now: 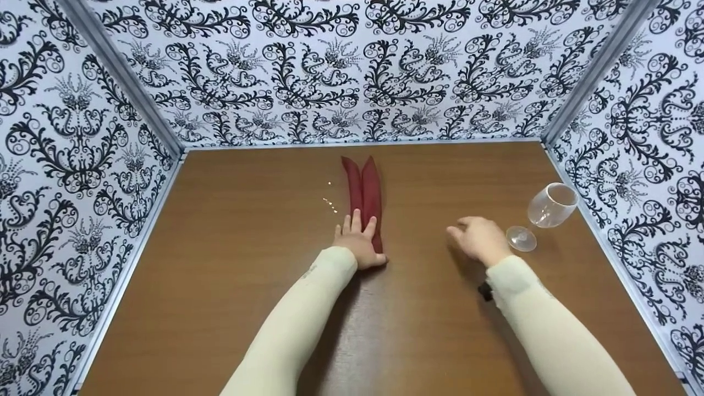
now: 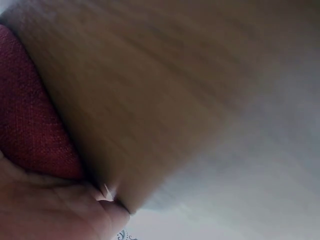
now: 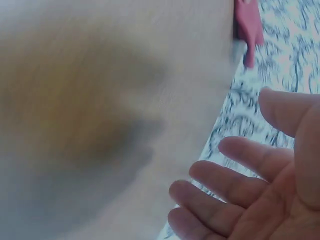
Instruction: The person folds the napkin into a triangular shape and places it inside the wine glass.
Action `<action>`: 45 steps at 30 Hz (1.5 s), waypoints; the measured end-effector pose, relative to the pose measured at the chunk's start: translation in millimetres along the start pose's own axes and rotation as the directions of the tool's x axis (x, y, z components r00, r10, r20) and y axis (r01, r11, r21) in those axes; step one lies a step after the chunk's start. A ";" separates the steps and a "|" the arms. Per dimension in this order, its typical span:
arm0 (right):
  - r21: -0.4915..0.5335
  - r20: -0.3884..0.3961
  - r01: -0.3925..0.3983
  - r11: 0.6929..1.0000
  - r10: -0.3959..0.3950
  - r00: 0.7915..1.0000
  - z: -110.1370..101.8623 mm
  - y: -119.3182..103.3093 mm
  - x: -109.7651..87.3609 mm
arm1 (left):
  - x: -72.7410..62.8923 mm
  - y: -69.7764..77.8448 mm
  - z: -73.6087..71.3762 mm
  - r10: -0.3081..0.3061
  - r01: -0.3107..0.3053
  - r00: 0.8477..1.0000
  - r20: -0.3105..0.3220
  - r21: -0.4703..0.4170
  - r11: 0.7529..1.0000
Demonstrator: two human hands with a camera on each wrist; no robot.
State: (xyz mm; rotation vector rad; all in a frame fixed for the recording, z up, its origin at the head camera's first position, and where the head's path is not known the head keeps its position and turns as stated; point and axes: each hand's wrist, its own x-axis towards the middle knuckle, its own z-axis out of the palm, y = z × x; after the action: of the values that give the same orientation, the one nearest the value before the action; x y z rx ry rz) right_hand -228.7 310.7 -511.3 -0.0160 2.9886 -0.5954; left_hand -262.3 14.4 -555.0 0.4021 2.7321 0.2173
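A dark red cloth napkin (image 1: 372, 187), folded into a long narrow shape with two pointed tips at the far end, lies on the table. My left hand (image 1: 356, 245) rests on its near part with fingers spread straight and the thumb out to the right. In the left wrist view the woven red cloth (image 2: 32, 115) shows beside the palm (image 2: 45, 210). My right hand (image 1: 479, 239) is over the table between the napkin and a wine glass (image 1: 550, 209). Its fingers (image 3: 230, 182) are loosely extended in the right wrist view, holding nothing.
The clear wine glass stands upright at the right, just beyond the right wrist. Black-and-white patterned walls (image 1: 330, 66) enclose the brown wooden table (image 1: 231, 236) at the back and both sides. Small bright specks (image 1: 330, 203) show left of the napkin.
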 end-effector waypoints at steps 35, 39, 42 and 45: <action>0.332 -0.064 -0.448 0.830 0.493 0.868 -69.9 107.4 -48.4 | -4.7 1.1 -4.0 0.009 -0.010 1.000 -0.017 0.000 1.000; 0.502 -0.182 -0.398 0.768 0.544 0.819 -69.5 96.3 -42.3 | 1.2 -0.3 1.0 0.006 -0.006 1.000 -0.002 0.011 1.000; 0.548 -0.247 -0.341 0.764 0.537 0.807 -68.3 90.7 -37.1 | 5.3 -1.1 4.7 0.004 -0.004 1.000 0.005 0.019 1.000; 0.568 -0.283 -0.301 0.767 0.525 0.803 -67.7 88.1 -32.5 | 7.0 -1.2 5.8 0.004 -0.004 1.000 0.002 0.013 1.000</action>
State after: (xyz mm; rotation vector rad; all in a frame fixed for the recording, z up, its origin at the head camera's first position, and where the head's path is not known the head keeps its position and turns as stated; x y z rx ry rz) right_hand -202.1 419.0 -479.9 0.9269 2.9306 -1.4372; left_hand -266.6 15.9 -562.9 0.4107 2.7324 0.2002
